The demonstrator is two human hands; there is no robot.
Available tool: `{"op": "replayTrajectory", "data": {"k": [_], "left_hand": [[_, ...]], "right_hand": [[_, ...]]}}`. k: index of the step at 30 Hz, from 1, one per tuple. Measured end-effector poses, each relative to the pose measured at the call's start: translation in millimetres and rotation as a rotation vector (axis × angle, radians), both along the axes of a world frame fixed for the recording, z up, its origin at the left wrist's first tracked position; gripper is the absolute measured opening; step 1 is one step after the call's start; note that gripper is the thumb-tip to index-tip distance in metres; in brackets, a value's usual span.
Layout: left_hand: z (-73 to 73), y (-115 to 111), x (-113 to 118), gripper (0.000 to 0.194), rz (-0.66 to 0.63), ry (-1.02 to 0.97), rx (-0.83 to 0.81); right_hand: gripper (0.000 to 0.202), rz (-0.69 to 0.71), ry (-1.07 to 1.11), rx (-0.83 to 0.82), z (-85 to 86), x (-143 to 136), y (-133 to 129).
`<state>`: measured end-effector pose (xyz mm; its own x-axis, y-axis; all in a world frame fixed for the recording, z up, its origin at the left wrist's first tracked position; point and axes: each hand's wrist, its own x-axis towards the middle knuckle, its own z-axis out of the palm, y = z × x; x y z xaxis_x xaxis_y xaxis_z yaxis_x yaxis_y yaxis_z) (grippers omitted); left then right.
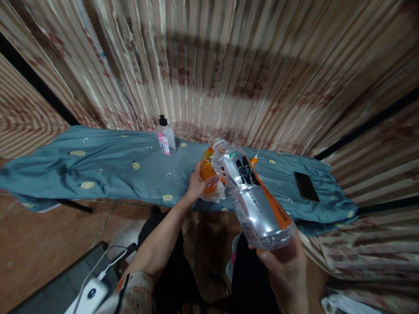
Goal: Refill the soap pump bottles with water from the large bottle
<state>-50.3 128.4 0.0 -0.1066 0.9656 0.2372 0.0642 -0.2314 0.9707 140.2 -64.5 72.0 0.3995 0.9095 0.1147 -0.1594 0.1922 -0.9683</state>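
Observation:
My right hand [281,257] is wrapped round the base of a large clear bottle [252,196] with a silver and orange label. The bottle is tilted, its uncapped-looking neck toward the upper left, over a smaller orange bottle [207,168]. Around that orange bottle my left hand [198,182] is closed. The two bottles' mouths are close together; whether they touch is unclear. Beneath the orange bottle lies a crumpled white tissue [216,194] on the blue-green cloth [131,152].
A clear pump bottle [166,137] with a black top stands left of my hands. On the right lie a dark phone [306,186] and a small orange item [253,161]. A white power bank [93,293] with a cable is at lower left. Striped curtains hang behind.

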Motion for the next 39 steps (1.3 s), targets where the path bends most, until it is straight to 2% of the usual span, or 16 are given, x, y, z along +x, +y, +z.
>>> {"op": "replayTrajectory", "data": {"k": [7,14,22,31,39], "left_hand": [[0.9,-1,-1,0.062,0.01,-0.005,-0.026],[5.6,-2,-2,0.059,-0.02,0.0,-0.009],[0.6,-1,-5,0.058,-0.021,0.038,-0.017],[5.2,-2,-5,0.057,0.014,0.078,-0.018],[3.8,-2,-5,0.058,0.012,0.066,-0.031]], "right_hand": [[0.079,0.12,-0.017,-0.019,-10.8,13,-4],[0.08,-0.005,0.067,-0.006,-2.3,-2,-6],[0.086,0.097,0.049,-0.029,-24.2,12,-9],[0.081,-0.006,0.063,-0.016,-8.3,5,-1],[0.086,0.043,0.011,0.0,-18.7,8,-4]]}}
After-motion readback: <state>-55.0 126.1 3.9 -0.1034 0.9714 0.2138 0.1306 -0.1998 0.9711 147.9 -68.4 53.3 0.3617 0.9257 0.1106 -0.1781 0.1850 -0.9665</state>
